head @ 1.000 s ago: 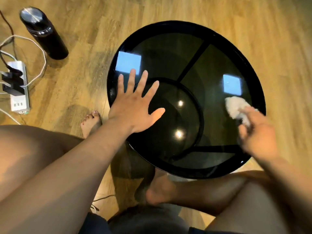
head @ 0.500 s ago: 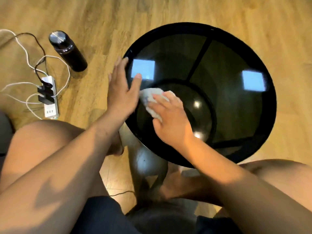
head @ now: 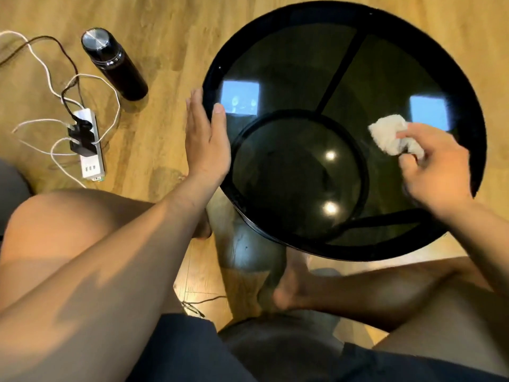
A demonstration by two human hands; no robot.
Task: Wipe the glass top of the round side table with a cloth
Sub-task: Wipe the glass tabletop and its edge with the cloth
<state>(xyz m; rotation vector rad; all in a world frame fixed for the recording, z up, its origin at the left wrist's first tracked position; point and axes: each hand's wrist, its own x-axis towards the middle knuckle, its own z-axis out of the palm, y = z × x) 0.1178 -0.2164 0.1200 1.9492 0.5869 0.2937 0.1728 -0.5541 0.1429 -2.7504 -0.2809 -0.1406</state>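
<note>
A white power strip (head: 89, 146) with black plugs and a tangle of white and dark cords is lying on the wooden floor (head: 165, 28) at far left, and a black cylindrical flask with a silver cap (head: 114, 63) is standing just beyond it. The left hand (head: 205, 142) is resting flat and released against the left rim of the round black-framed glass surface (head: 303, 78), fingers straight and together along the edge, thumb lying on the glass, gripping nothing. The dark glass is reflecting two pale square lights and two small bright spots (a ring and spokes of the frame are showing through underneath). Toward the right side of the glass, the right hand (head: 435, 166) is grasping a crumpled white cloth (head: 389, 135), fingers curled around its near end while the free bunched part is sticking out to the left, pressed on or just above the glass; I cannot tell which. Bare legs are framing the bottom of the view.
</note>
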